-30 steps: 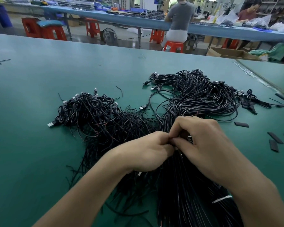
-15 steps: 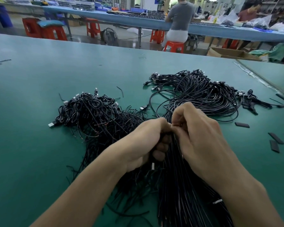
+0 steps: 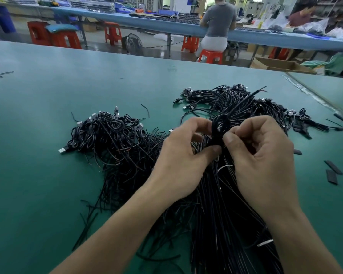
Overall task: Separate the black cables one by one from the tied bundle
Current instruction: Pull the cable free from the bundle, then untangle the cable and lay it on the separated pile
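A thick bundle of black cables [image 3: 224, 224] runs from the bottom centre up to a spread of looped ends with plugs [image 3: 244, 107]. My left hand [image 3: 182, 155] and my right hand [image 3: 265, 155] meet above the bundle's middle. Both pinch one black cable [image 3: 219, 127], which curls into a small loop between the fingertips; its free end sticks up to the right. A white tie [image 3: 264, 243] wraps the bundle lower down. A heap of separated black cables [image 3: 111, 137] lies to the left.
The green table [image 3: 38, 175] carries short black sleeve pieces [image 3: 333, 171] at the right and a few loose wires at the far left edge. Behind the table a person sits on an orange stool [image 3: 210, 56] at a blue bench.
Both hands have lifted and moved slightly apart. A single cable has come up out of the bundle and now loops between the fingertips, its end swinging up to the right.
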